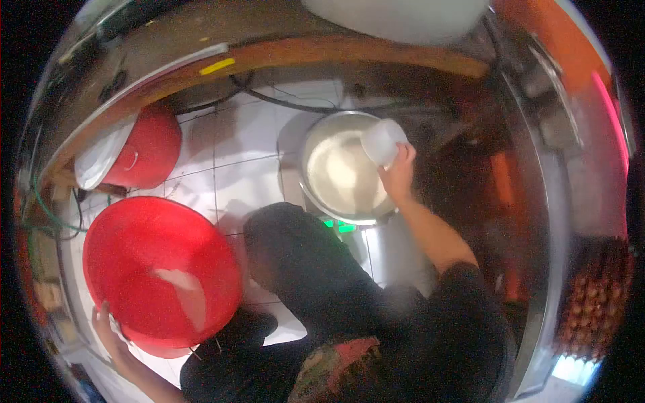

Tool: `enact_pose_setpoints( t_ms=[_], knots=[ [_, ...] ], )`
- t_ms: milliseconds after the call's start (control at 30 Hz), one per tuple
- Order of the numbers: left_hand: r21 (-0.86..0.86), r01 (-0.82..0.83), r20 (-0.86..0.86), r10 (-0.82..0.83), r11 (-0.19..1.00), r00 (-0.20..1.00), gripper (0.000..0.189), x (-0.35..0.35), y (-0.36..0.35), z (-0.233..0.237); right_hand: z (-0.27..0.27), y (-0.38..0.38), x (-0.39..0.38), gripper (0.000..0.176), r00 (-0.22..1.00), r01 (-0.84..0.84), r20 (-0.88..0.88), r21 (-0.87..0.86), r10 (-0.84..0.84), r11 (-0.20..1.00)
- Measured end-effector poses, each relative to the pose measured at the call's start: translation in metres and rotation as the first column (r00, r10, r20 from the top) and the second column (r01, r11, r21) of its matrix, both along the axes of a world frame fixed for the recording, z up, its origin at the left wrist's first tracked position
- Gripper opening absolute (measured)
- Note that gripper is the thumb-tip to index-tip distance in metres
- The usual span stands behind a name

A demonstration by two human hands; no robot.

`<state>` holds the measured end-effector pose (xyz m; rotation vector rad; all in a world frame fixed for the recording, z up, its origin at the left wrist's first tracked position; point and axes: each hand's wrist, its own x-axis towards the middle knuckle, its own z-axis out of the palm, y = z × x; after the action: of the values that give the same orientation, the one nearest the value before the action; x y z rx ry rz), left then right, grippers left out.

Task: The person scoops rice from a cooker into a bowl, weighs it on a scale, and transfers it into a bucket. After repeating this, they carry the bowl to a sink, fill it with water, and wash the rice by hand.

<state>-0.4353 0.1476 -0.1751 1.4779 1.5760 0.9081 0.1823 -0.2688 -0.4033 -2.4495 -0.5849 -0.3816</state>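
My right hand [398,171] is closed round a translucent white plastic cup [381,140], which it holds at the right side of a metal bowl [310,185]. Pale, cream-coloured contents [339,164] show inside the bowl. Green lit digits of a scale [345,228] appear just below the bowl's near rim. On the left, my left hand [107,329] grips the near left rim of a big red bucket [151,235]. The bucket leans with its mouth toward me, and a whitish patch [185,292] lies inside it.
A second red bucket [158,148] with a white lid [104,158] stands at the back left. White floor tiles [248,158] lie between the containers. A wooden table edge [302,57] runs across the back. Stacked egg trays [594,302] stand at the far right.
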Motion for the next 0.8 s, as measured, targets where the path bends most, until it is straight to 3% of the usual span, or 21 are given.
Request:
enact_pose_setpoints(
  t_ms=[67, 167, 200, 267, 367, 500, 567, 600, 633, 667, 700, 733, 767, 800],
  knots=[
    [0.028, -0.041, 0.058, 0.039, 0.999, 0.998, 0.046, -0.002, 0.0, -0.002, 0.006, 0.008, 0.002, 0.084, 0.993, 0.094, -0.091, 0.136, -0.082, 0.986],
    [0.042, -0.042, 0.116, 0.037, 0.998, 0.993, 0.051, -0.033, 0.012, -0.01, 0.0, 0.01, 0.002, 0.082, 0.993, 0.113, -0.072, 0.319, -0.095, 0.941],
    [0.006, -0.006, 0.114, 0.005, 1.0, 0.994, 0.052, -0.029, 0.012, -0.004, 0.003, 0.012, -0.001, 0.084, 0.994, 0.113, -0.033, 0.302, -0.108, 0.946],
    [-0.056, 0.002, 0.068, 0.002, 0.998, 0.998, 0.051, -0.045, 0.023, -0.002, 0.011, 0.014, -0.006, 0.084, 0.985, 0.128, -0.152, 0.344, -0.08, 0.93],
    [-0.01, 0.072, 0.193, -0.069, 0.997, 0.979, 0.05, -0.047, 0.015, -0.003, 0.001, 0.015, -0.008, 0.086, 0.982, 0.128, -0.179, 0.411, -0.058, 0.903],
    [0.031, 0.019, 0.052, -0.02, 0.999, 0.998, 0.051, -0.039, 0.001, 0.004, -0.007, 0.029, -0.017, 0.091, 0.977, 0.119, -0.211, 0.469, -0.019, 0.875],
    [-0.011, -0.063, 0.025, 0.063, 0.998, 0.998, 0.052, -0.013, -0.017, 0.015, 0.006, 0.046, -0.028, 0.091, 0.96, 0.016, -0.243, 0.535, 0.136, 0.845],
    [-0.048, 0.096, 0.09, -0.091, 0.994, 0.992, 0.054, -0.006, -0.021, 0.024, 0.019, 0.061, -0.037, 0.091, 0.943, -0.036, -0.252, 0.575, 0.219, 0.817],
    [0.079, -0.053, 0.091, 0.046, 0.995, 0.995, 0.055, -0.032, -0.007, 0.008, 0.032, 0.077, -0.05, 0.09, 0.916, -0.089, -0.259, 0.615, 0.307, 0.784],
    [0.032, -0.107, 0.009, 0.107, 0.994, 0.994, 0.055, 0.002, -0.029, 0.022, 0.043, 0.094, -0.061, 0.089, 0.859, -0.115, -0.323, 0.633, 0.397, 0.765],
    [0.089, 0.006, -0.039, -0.002, 0.996, 0.999, 0.056, -0.042, -0.012, 0.001, 0.053, 0.113, -0.066, 0.09, 0.844, -0.174, -0.291, 0.645, 0.45, 0.744],
    [-0.038, 0.016, -0.137, -0.021, 0.999, 0.99, 0.059, -0.015, -0.023, 0.014, 0.059, 0.131, -0.075, 0.09, 0.82, -0.233, -0.261, 0.661, 0.51, 0.713],
    [0.024, -0.026, -0.094, 0.028, 0.999, 0.995, 0.062, 0.002, -0.031, 0.016, 0.063, 0.149, -0.09, 0.091, 0.777, -0.295, -0.242, 0.676, 0.581, 0.675],
    [0.086, -0.068, -0.05, 0.072, 0.994, 0.996, 0.064, 0.019, -0.04, 0.018, 0.067, 0.164, -0.106, 0.091, 0.679, -0.28, -0.328, 0.711, 0.656, 0.645]
  ],
)
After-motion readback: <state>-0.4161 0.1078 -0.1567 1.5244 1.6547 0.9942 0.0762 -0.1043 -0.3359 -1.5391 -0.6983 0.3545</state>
